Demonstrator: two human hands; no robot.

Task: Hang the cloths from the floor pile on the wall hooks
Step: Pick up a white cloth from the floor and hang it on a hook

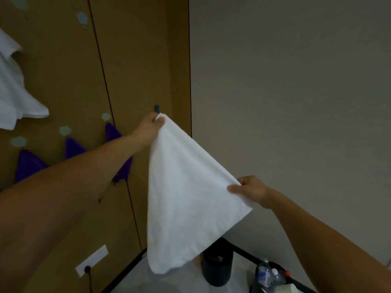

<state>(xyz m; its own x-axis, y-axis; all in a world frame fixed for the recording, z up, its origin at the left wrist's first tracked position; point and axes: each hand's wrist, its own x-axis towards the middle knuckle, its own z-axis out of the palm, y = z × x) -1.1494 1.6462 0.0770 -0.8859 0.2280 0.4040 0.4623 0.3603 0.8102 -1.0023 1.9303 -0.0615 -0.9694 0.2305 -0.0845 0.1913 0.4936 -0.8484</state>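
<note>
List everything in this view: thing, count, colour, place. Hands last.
panel: one, brown, left half
held cloth: one, white, centre, stretched between both hands
hook: one, dark, on the panel just above the held cloth
hung cloth: at least one, white, panel's upper left
purple cloths: three, purple, panel's lower left
hexagon pads: five, pale blue, scattered over the panel
socket plate: one, white, low on the panel
canister: one, dark, bottom centre
bottles: at least two, clear, bottom right
left hand: one, pinches the cloth's top corner
right hand: one, pinches its right edge
</note>
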